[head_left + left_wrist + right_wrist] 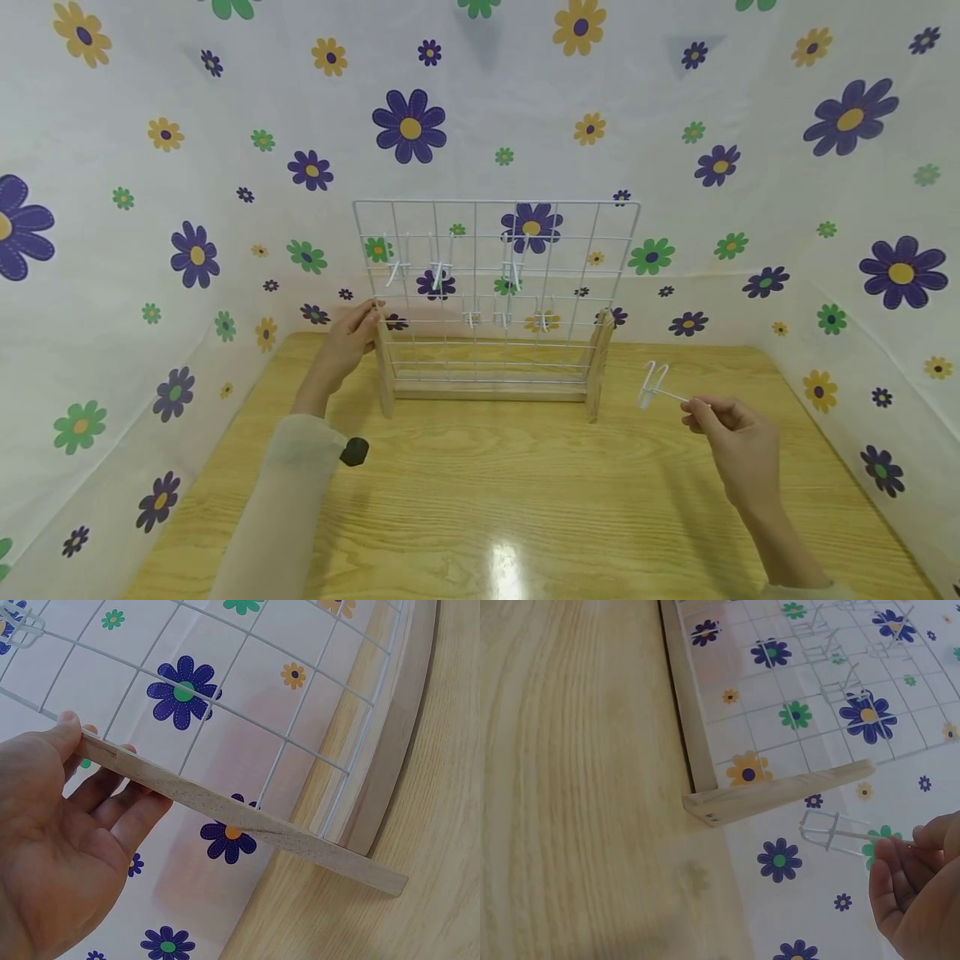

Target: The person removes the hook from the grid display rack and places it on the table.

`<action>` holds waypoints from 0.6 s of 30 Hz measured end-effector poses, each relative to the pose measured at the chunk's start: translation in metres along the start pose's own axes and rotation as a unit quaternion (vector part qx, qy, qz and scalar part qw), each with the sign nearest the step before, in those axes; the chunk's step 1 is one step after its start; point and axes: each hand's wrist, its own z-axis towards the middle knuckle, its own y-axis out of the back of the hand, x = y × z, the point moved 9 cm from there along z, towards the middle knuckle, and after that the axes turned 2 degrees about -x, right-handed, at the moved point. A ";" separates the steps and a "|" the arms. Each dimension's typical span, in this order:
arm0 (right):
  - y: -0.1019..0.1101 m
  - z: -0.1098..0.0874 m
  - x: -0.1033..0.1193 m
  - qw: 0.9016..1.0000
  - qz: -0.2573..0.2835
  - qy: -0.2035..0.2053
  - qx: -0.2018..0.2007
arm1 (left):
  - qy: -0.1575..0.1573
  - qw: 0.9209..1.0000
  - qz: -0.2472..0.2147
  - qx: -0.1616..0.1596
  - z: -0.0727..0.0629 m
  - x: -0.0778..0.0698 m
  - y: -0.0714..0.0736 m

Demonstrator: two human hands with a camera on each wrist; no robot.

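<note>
A white wire grid (495,201) leans back slightly in a wooden stand (487,393) on the table. My left hand (345,346) holds the upper end of the stand's left post (225,808), thumb on one side and fingers on the other. Off to the right of the stand, my right hand (738,442) pinches the straight prong of a white wire hook (654,388) between thumb and fingertips. In the right wrist view the hook's bent double-wire end (831,830) points away from the hand, apart from the grid. Several similar hooks (439,275) hang on the grid in two rows.
The wood-grain table (480,483) stretches in front of the stand. Flower-printed sheeting (465,108) rises behind it and on both sides. A small black object (355,452) sits at the left sleeve's cuff.
</note>
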 end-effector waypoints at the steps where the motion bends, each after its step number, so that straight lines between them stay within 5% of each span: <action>1: 0.000 -0.002 -0.003 1.000 -0.014 -0.002 0.005 | -0.001 1.000 0.001 0.000 0.000 0.000 0.000; 8: -0.003 -0.013 -0.017 0.998 -0.049 -0.017 0.034 | -0.015 1.000 0.007 -0.010 0.014 0.022 0.004; 18: -0.008 -0.026 -0.031 0.993 -0.089 -0.026 0.067 | 0.000 1.000 0.000 -0.001 -0.001 -0.002 0.000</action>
